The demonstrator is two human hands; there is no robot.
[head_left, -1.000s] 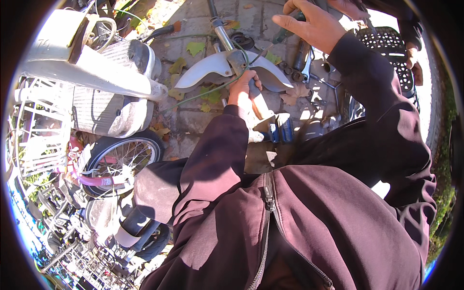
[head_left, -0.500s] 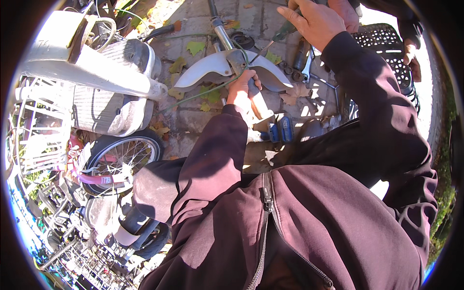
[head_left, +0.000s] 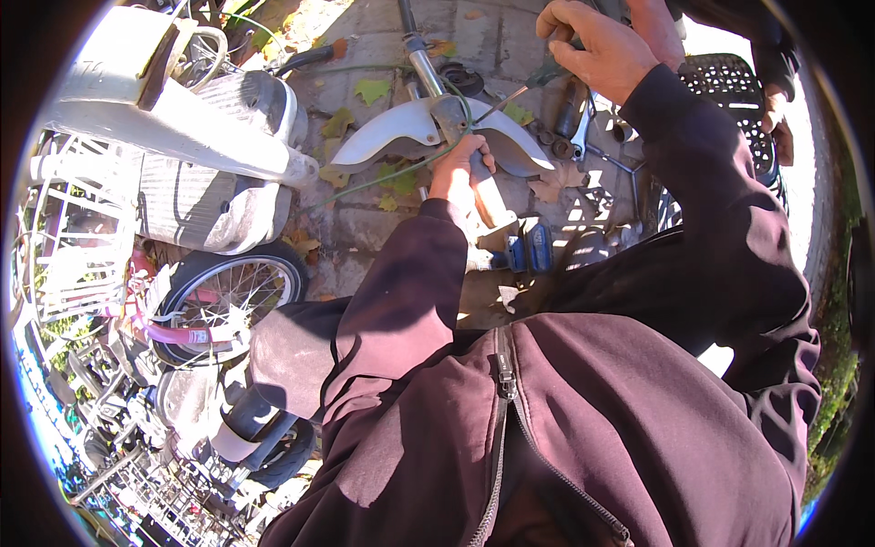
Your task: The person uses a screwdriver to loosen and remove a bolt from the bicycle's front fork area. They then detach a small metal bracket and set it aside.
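My left hand (head_left: 458,171) is closed around the metal fork (head_left: 427,73) of a small vehicle, just below its crown. A silver-grey fender (head_left: 386,133) spreads to both sides of that crown. Thin green cable (head_left: 357,190) loops around the fork by my fingers. Up at the right, my right hand (head_left: 597,53) grips a screwdriver (head_left: 543,73) by its dark green handle. The shaft slants down left, its tip at or close to the fork crown; contact cannot be made out. Another person's hand (head_left: 658,33) is right beside my right hand.
Wrenches (head_left: 583,128), sockets and a blue-and-black power tool (head_left: 538,246) lie on the leaf-strewn paving. A grey scooter body (head_left: 214,164), a wheel (head_left: 239,296) and a white basket (head_left: 82,237) crowd the left. A black perforated seat (head_left: 725,91) stands at right.
My right hand has shifted slightly right and down with the screwdriver. The other person's hand beside it has also moved a little. My left hand keeps its hold on the fork.
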